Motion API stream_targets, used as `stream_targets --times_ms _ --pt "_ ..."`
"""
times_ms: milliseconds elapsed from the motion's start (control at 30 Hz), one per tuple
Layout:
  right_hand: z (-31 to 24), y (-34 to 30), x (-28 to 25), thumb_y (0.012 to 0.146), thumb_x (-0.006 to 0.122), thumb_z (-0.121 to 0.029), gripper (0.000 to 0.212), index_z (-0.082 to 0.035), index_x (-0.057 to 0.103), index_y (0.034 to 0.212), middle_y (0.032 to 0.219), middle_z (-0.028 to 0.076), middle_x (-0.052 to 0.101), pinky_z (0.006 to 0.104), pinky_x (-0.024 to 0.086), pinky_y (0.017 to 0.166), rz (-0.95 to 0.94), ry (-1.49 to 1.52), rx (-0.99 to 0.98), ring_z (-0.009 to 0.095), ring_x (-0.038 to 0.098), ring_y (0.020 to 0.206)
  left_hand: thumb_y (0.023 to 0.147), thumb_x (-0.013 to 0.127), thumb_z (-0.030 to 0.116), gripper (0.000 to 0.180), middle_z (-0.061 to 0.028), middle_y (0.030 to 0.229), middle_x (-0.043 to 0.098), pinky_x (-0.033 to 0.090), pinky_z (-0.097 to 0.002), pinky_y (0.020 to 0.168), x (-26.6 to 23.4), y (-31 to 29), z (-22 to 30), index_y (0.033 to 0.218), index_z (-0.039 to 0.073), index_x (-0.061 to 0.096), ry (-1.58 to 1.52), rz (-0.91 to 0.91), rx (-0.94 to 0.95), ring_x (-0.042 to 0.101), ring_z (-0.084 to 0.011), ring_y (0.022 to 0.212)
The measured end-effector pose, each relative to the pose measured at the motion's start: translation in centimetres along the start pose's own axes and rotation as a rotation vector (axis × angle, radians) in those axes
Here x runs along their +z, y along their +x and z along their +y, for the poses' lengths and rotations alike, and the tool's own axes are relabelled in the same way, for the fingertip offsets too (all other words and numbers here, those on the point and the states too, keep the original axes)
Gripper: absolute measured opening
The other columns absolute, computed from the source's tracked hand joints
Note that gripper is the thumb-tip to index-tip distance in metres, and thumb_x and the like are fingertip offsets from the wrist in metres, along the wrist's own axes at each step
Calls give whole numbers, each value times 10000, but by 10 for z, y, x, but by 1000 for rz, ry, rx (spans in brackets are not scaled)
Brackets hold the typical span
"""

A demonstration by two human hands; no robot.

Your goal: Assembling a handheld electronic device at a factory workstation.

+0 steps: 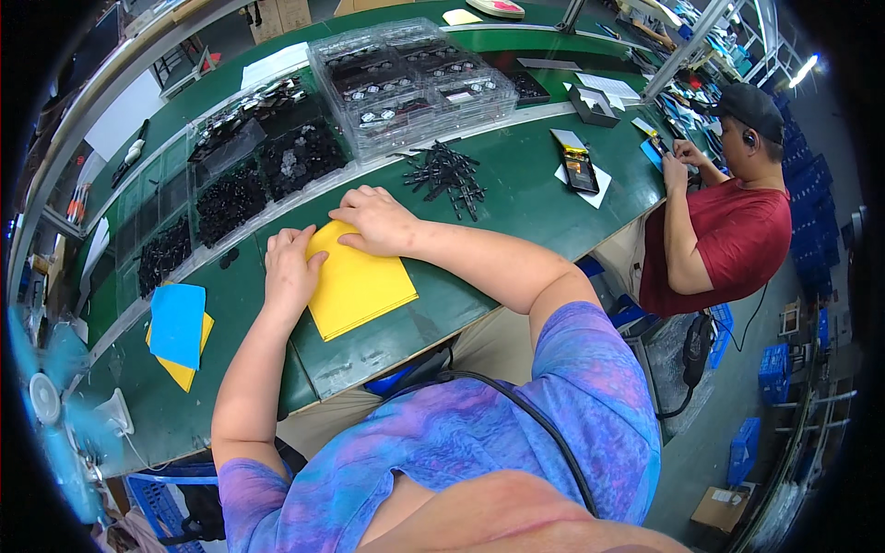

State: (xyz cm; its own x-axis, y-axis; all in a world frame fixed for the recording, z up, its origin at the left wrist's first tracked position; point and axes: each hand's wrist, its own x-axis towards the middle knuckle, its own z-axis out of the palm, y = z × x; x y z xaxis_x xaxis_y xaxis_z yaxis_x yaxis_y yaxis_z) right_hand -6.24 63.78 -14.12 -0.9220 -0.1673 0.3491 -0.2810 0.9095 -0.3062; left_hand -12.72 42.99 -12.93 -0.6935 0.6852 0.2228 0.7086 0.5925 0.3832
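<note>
1. Through the head view I find the yellow sheets [362,290] on the green desk [525,249], directly in front of the person, with their near edge by the desk's front edge.
2. The left hand [290,265] is at the left side of the sheets. Its fingers point away from the body, slightly bent, and its thumb lies at the yellow left edge.
3. The right hand [376,224] comes in from the right and reaches across the far end. Its fingers bend over toward the left hand, and the thumb rests on the yellow face.
4. I cannot tell whether either set of fingers is pinching an edge or only pressing; the undersides are hidden from me.
5. Neither hand is clearly nearer: both touch the sheets. The relation I judge decisive is at the far left corner, where the two sets of fingertips come just beside each other.
6. The sheets seem to run lengthwise away from the body, slightly turned, the near edge's left end closer to the person. The covered far end keeps me from being sure of the long axis.
7. Beyond the right hand I see a pile of black strips [447,180]; left of the left forearm, a blue sheet [178,318] overlaps another yellow piece [181,375].
</note>
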Motion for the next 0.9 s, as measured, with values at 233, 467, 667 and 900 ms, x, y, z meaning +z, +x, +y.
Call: stream_targets --times_ms 233,467,667,900 --pt "2 -3 0 794 761 -192 296 -71 663 1046 1091 94 595 415 422 975 53 159 -20 294 541 1113 762 764 79 445 -109 1186 606 414 -424 994 6 -1 1 1181 53 619 -50 107 75 534 -316 1148" --pt "2 -2 -6 769 762 -130 343 -86 625 1080 1053 77 612 410 428 959 8 215 -21 280 579 1055 738 757 35 505 -104 1093 608 416 -419 964 6 3 1 1217 87 605 -104 88 106 553 -306 1082" --pt "-3 2 0 798 715 -90 336 -91 639 1125 1000 79 617 412 436 933 119 195 -82 284 586 1019 814 700 61 279 -79 987 618 426 -411 908 7 4 -11 1092 79 680 -164 204 117 575 -282 961" --pt "4 -1 -5 812 695 -79 192 -95 702 1003 935 63 619 400 443 900 212 166 -89 267 592 956 824 697 67 100 -39 862 639 433 -376 898 3 7 -6 909 94 741 -118 370 132 600 -242 900"
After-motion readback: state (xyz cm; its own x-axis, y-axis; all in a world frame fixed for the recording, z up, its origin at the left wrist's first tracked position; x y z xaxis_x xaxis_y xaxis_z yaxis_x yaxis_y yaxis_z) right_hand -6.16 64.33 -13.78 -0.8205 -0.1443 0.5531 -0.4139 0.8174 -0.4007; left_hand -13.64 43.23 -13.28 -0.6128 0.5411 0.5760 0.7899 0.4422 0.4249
